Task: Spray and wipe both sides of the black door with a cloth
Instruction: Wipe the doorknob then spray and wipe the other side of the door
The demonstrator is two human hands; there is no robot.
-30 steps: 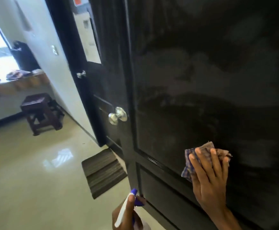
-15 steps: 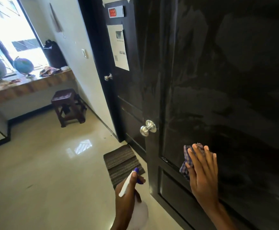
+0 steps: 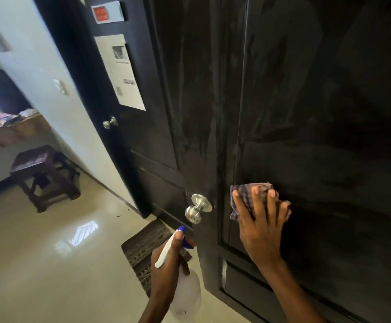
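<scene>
The black panelled door [image 3: 318, 113] fills the right of the head view, streaked with wet smears. My right hand [image 3: 261, 226] presses a checked purple cloth [image 3: 242, 199] flat against the door's panel, fingers straight, just right of the silver knob [image 3: 197, 208]. My left hand [image 3: 169, 266] grips a clear spray bottle [image 3: 186, 297] with a white trigger and blue nozzle, held low beside the door's edge, below the knob.
A second black door [image 3: 129, 127] with a paper notice [image 3: 120, 71] and its own knob stands behind. A striped doormat [image 3: 143, 245] lies on the glossy tile floor. A dark wooden stool [image 3: 43, 176] sits at the left under a counter.
My right hand with the cloth has slid leftward and up along the panel toward the knob. The camera has swung so the door and bottle sit higher and closer.
</scene>
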